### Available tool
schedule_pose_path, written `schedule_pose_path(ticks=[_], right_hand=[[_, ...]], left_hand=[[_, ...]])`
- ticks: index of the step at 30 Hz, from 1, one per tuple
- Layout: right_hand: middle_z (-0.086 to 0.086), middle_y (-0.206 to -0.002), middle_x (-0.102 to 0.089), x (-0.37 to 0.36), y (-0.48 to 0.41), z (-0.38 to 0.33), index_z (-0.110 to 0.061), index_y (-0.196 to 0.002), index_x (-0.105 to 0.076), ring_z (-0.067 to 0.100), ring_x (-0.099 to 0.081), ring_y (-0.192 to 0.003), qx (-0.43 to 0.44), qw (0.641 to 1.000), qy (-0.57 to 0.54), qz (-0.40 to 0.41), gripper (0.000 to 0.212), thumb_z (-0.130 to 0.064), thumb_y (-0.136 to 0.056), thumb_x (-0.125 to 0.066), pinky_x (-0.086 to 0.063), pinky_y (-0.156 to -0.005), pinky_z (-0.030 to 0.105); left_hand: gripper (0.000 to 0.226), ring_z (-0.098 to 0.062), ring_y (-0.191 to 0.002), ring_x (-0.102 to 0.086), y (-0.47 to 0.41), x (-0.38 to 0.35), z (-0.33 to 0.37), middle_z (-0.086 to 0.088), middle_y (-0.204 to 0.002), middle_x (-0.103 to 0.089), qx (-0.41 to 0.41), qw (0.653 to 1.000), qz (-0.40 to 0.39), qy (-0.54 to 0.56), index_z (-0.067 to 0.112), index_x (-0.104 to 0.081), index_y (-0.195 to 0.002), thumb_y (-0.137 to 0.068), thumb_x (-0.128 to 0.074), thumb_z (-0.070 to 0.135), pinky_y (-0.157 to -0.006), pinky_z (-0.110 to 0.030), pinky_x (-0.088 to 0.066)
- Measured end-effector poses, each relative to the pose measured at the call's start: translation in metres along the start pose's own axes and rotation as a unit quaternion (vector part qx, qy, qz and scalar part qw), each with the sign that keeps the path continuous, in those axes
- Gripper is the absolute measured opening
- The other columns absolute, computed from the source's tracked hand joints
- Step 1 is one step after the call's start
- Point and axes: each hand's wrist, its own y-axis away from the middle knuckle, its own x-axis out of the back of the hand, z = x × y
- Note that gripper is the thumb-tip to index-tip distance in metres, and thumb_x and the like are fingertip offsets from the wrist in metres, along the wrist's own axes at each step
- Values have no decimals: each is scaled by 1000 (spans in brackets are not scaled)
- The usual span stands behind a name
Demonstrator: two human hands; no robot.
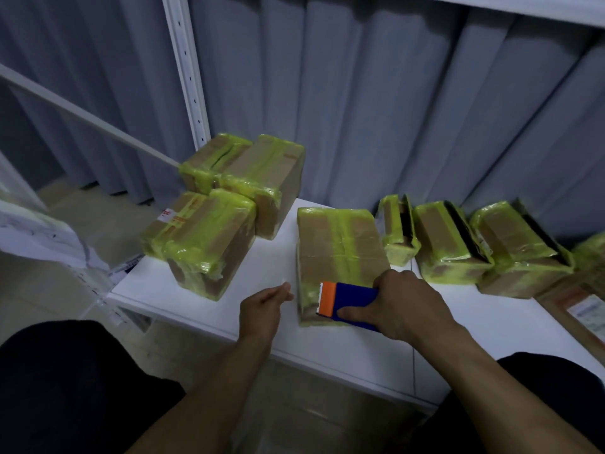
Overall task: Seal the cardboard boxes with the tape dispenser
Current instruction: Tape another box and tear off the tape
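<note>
A cardboard box (337,247) wrapped with yellow-green tape lies in the middle of the white table (196,299). My right hand (406,306) grips a blue tape dispenser (350,304) with an orange front, held against the box's near end. My left hand (263,306) hovers just left of the box above the table, fingers loosely extended and holding nothing.
Three taped boxes (209,237) are piled at the table's left rear. Three more taped boxes (451,244) with dark open slits stand in a row to the right. A flat labelled parcel (582,309) lies at the far right. A white shelf post (186,70) and grey curtain rise behind.
</note>
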Motion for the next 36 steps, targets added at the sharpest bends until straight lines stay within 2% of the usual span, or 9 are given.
schedule_pose_path(ticks=[4, 8, 12, 14, 16, 20, 26, 30, 36], right_hand=[[-7, -76, -55, -2, -12, 1, -24, -80, -52, 16, -61, -72, -32, 999, 0, -15, 75, -92, -55, -68, -43, -54, 28], [-10, -78, -53, -4, -19, -1, -25, -90, -54, 15, -61, -74, -41, 999, -4, -33, 77, -91, -53, -71, -46, -59, 28], [-10, -79, -55, 0, -24, 2, -25, -96, -52, 12, -61, -76, -44, 997, -20, -62, 79, -89, -55, -72, -47, -61, 26], [-10, -79, -55, 0, -25, 2, -25, -97, -52, 12, -61, -76, -44, 996, -21, -69, 79, -89, -55, -73, -48, -62, 26], [-10, -80, -55, -2, -26, 3, -25, -97, -51, 13, -61, -78, -41, 997, -21, -69, 79, -88, -56, -73, -50, -64, 27], [-7, -80, -57, -5, -30, 7, -24, -88, -51, 13, -62, -76, -43, 996, -28, -76, 76, -88, -54, -73, -50, -63, 28], [-8, -78, -56, -7, -29, 11, -28, -79, -46, 11, -59, -73, -32, 995, -56, -74, 68, -85, -57, -76, -46, -60, 27], [-9, -77, -53, -5, -26, 11, -29, -79, -44, 11, -57, -73, -10, 996, -55, -67, 65, -83, -61, -76, -45, -62, 27], [-4, -81, -59, 4, -25, 11, -25, -82, -49, 15, -60, -75, 36, 997, -10, -68, 67, -87, -65, -68, -55, -71, 33]], left_hand=[[22, -11, -91, -64, -12, -8, -7, 15, -85, -71, -6, 1000, -15, 10, 22, -79, -83, -91, -69, 40, -91, -40, -53], [27, -6, -93, -65, -14, -25, -11, 18, -88, -69, -17, 999, -35, 14, 15, -78, -101, -95, -63, 38, -70, -13, -46], [60, -23, -117, -59, -25, -36, -20, -5, -133, -60, 71, 995, -76, -7, 26, -44, -148, -95, -59, 50, -97, -31, -48], [51, -22, -119, -58, -26, -40, -20, -4, -133, -61, 22, 1000, -22, -7, 21, -53, -142, -96, -62, 40, -91, -27, -45], [24, -19, -103, -65, -19, -45, -19, -2, -111, -71, -46, 998, 39, 20, 19, -71, -112, -97, -61, 35, -78, -24, -48], [39, -16, -80, -62, -13, -48, -14, -4, -87, -66, -25, 998, -50, -37, 14, -64, -90, -102, -45, 45, -64, -28, -44], [25, -6, -99, -61, -13, -28, -16, 7, -114, -64, -156, 976, -101, -110, 25, -60, -126, -101, -53, 25, -72, -9, -48], [28, -1, -97, -65, -1, -19, 0, 16, -108, -67, -115, 974, -184, -66, 31, -65, -125, -98, -61, 24, -89, -37, -59], [46, -4, -105, -63, -10, 0, 30, 12, -127, -61, -266, 907, -184, -270, 24, -62, -133, -89, -68, 11, -94, -23, -52]])
